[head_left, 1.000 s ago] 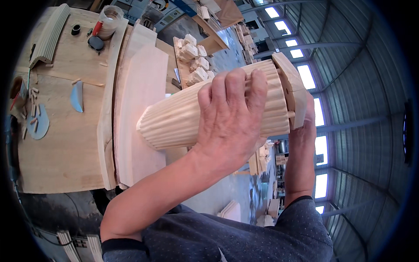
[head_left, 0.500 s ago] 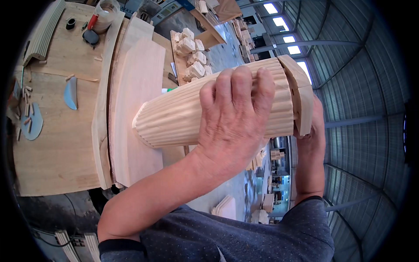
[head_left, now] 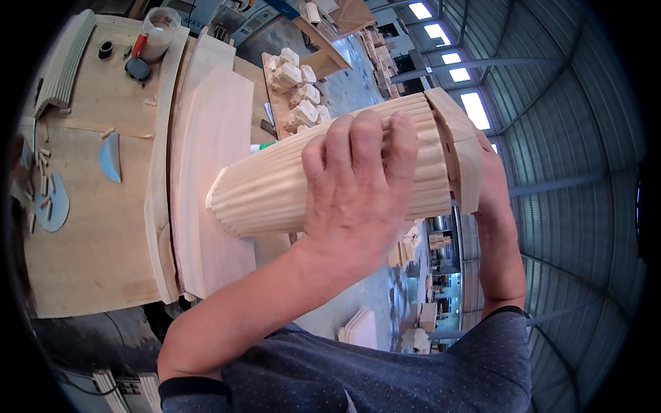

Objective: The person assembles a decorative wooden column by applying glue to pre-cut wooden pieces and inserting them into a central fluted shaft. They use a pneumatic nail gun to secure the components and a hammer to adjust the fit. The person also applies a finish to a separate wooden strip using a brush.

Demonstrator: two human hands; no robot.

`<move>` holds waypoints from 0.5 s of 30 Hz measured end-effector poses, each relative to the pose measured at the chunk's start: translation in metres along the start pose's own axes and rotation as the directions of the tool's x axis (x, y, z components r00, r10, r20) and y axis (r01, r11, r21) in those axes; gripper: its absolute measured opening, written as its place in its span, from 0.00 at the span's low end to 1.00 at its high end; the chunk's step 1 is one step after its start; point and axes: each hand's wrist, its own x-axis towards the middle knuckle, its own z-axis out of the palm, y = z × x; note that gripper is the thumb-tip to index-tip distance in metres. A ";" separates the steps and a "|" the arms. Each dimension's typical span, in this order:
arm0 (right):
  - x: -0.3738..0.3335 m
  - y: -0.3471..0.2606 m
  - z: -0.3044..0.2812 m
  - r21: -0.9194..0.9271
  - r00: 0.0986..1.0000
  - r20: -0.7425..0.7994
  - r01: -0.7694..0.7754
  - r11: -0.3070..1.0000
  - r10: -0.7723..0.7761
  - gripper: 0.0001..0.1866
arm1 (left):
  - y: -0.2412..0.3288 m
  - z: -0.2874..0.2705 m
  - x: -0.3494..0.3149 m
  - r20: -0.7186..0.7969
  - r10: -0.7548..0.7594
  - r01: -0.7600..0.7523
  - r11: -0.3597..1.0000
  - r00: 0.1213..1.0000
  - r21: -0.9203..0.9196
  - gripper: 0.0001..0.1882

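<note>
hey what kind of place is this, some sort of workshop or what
Most likely a woodworking shop in a large industrial hall. Both hands, the left hand on top, hold a fluted wooden column over a plywood workbench, small carved wooden blocks are stacked behind, and a corrugated metal roof with skylights arches overhead.

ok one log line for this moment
left hand: gripping fluted wooden column | right hand: at column's wide end | workbench: beside

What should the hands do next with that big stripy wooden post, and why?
Probably lower the narrow end of the fluted wooden column onto the curved board below. The left hand grips its middle and the right hand backs its wide end, so both hands carry it in the air.
</note>
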 end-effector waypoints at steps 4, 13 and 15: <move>0.005 -0.022 0.004 0.054 0.981 -0.011 -0.192 0.980 0.193 0.20 | -0.001 -0.003 0.001 0.006 0.007 -0.007 1.000 1.000 -0.009 0.59; 0.029 -0.032 0.007 0.166 0.983 0.081 0.149 0.975 -0.164 0.31 | 0.001 -0.009 0.003 0.057 -0.009 0.011 0.999 0.998 -0.035 0.59; 0.030 -0.035 0.008 0.140 0.986 0.092 0.129 0.982 -0.142 0.31 | -0.002 -0.009 0.003 0.068 -0.009 0.014 0.997 0.998 -0.075 0.59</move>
